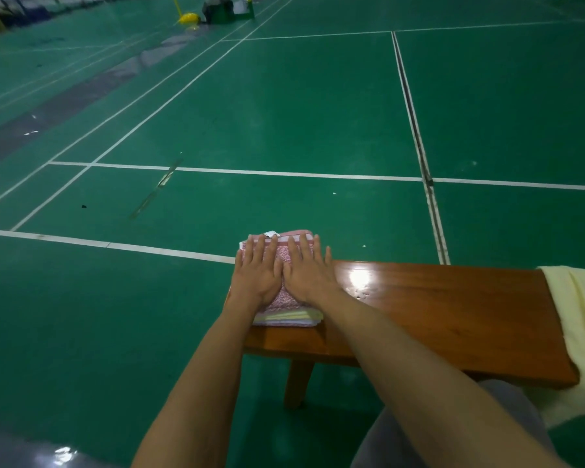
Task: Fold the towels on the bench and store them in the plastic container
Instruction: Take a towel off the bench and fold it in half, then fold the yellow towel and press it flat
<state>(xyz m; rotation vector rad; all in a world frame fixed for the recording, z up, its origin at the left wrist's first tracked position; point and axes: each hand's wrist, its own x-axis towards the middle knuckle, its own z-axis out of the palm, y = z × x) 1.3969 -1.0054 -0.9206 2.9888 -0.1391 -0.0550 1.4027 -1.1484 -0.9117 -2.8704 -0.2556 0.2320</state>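
Note:
A stack of folded towels (286, 314) sits at the left end of the brown wooden bench (436, 309); the top one is pink and white patterned, with pale yellow and white layers under it. My left hand (255, 270) and my right hand (309, 270) lie flat side by side on the top towel, fingers straight, pressing it down. A pale yellow towel (578, 319) hangs unfolded over the bench's right end. No plastic container is in view.
The bench stands on a green sports court floor (250, 113) with white lines. My grey-clad knee (507, 417) is at the lower right, in front of the bench. Yellow and green gear (217, 11) stands far off at the top.

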